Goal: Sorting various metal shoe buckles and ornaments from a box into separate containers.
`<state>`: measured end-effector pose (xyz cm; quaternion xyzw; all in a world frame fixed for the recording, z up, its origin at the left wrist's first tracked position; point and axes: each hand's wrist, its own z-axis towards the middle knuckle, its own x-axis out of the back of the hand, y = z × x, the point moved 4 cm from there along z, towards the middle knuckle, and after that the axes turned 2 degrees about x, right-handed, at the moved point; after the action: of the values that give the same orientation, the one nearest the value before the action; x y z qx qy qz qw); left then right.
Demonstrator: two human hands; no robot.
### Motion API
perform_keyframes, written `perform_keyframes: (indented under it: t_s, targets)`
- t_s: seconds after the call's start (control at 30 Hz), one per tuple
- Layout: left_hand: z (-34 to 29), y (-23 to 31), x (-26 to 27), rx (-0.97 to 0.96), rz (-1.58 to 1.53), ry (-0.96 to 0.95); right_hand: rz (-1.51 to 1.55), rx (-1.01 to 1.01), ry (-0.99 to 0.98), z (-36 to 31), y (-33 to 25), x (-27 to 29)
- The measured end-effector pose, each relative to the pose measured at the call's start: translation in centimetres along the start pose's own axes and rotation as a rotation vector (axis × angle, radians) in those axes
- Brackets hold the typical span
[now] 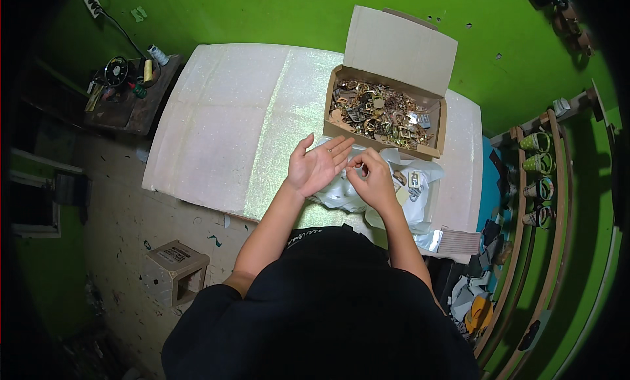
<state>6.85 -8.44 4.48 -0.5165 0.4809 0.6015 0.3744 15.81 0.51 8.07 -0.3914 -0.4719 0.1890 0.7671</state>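
A green wall spans the top of the frame and both its sides, above a scuffed, pale floor at the left. My table, topped with a shimmering pale sheet, fills the centre. A wooden rack climbs the right edge, while a dark desk stands at the upper left. My black shirt takes up the bottom centre.

A brown box, its lid raised toward the wall, sits right of centre in the upper half of the frame, loaded with metal fittings. White plastic lies crumpled just below it, partly behind my hands. A hollow brown stand rests on the floor at the lower left, and a heap of grey, dark and orange scraps lies at the lower right.

Near the middle of the frame, my left hand is spread palm up, thumb out to the side, fingers angled toward the right. My right hand is curled just beside those fingertips, thumb and forefinger drawn close; I cannot tell whether they meet or pinch anything.

Patterned shoes hang in a column on the rack, and a yellow spool stands on the desk. Smallest are the gold and silver fittings, piled in the box, and a pale metal buckle on the plastic, right of my right hand.
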Motion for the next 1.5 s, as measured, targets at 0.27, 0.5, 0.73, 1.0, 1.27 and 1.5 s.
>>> perform_keyframes:
  t_s: [0.27,0.5,0.73,1.0,1.27,1.5]
  targets:
    - [-0.1,0.2,-0.4,0.014,0.042,-0.063,0.107,0.012,-0.037,0.8,-0.8,-0.1]
    - [0.0,-1.0,-0.8,0.068,0.097,-0.109,-0.021,0.099,0.099,1.3,-1.8,-0.5]
    - [0.0,-1.0,-1.1,0.072,0.121,-0.095,0.025,0.034,0.121,1.2,-1.4,-1.3]
    - [0.2,-0.9,-1.7,0.067,0.008,-0.171,0.151,0.013,0.158,0.7,-0.7,-0.6]
    - [0.3,1.7,-0.7,-0.167,-0.005,0.002,0.003,-0.102,-0.134,-1.2,1.8,-0.2]
    - [4.3,3.4,0.2,-0.137,0.517,0.235,0.099,-0.173,-0.267,-2.9,4.9,-0.7]
